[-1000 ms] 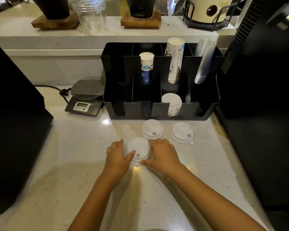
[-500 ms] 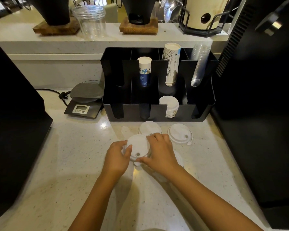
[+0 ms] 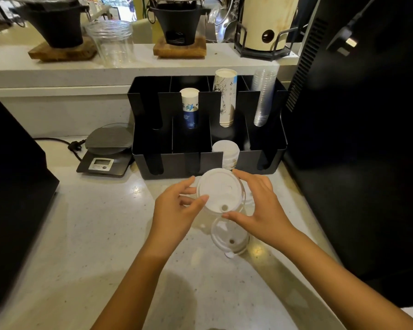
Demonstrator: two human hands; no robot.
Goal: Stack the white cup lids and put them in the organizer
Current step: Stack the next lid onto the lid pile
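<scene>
Held above the counter, just in front of the organizer [image 3: 267,160]: a white cup lid [image 3: 218,190], round, raised rim, small sip hole near its near edge, top face up. Gripped at its rim from both sides, left hand [image 3: 174,209] with thumb on the near-left edge and fingers behind, right hand [image 3: 260,206] with thumb by the sip hole and fingers curled over the far-right edge. Possibly more lids nested beneath; cannot tell.

Lying on the counter directly below and nearer: a second white lid [image 3: 229,236], flat, sip hole visible, untouched. Standing on edge in the organizer's front row, third slot from the left: a stack of white lids [image 3: 227,151].

Compared with half a second ago: held lid lifted off the counter and carried closer to the organizer, now covering the two lids that lay before it; second lid newly uncovered.

Further out: black organizer with paper cups [image 3: 190,108] and [image 3: 225,96] and a stack of clear plastic cups [image 3: 262,96] in the back row. Left of it, a digital scale [image 3: 105,151] with its cord. Underneath everything, a pale speckled stone counter [image 3: 81,234]. Behind, a raised ledge with black pots on wooden boards [image 3: 179,47] and a clear jar [image 3: 112,41]. Dark machines on both sides.
</scene>
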